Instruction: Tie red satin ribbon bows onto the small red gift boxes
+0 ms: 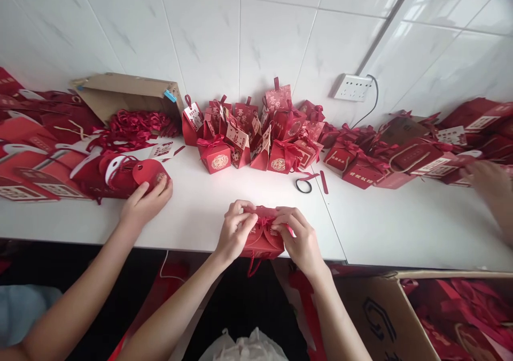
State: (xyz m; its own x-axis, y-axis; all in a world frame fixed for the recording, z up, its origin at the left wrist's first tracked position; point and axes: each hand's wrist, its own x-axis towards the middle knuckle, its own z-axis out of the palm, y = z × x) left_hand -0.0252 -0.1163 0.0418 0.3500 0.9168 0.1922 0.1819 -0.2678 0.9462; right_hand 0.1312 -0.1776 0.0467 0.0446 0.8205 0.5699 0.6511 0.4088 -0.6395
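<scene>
One red gift box [260, 250], card, with rounded flaps, gold-toned print and a red ribbon [264, 221] across its top. Location: near edge of the table [192, 195], directly before the person; a red cord [251, 267] hangs at its near side.

Handling, as judged: light; walls thin and fairly stiff, liable to crease under a hard squeeze; ribbon soft, slippery, apt to slide. Best hold: lightly on the side walls or the upper flaps; ribbon by a fingertip pinch close to its middle.

Grip, left hand [235, 231]: narrow, thumb and fingers bent in on the box's upper left part. Grip, right hand [297, 239]: narrow, fingers curled onto the upper right part. Whether the fingertips nip card, ribbon or both cannot be told.

Relation: box between the two hands, touched by both; ribbon just between the fingertips; the lower front sits below both grips, uncovered.

Adjacent: several boxes with bows [280, 158] beyond, near the wall; one black ring [303, 185]; one co-worker's hand [150, 203] on another red box, left.
</scene>
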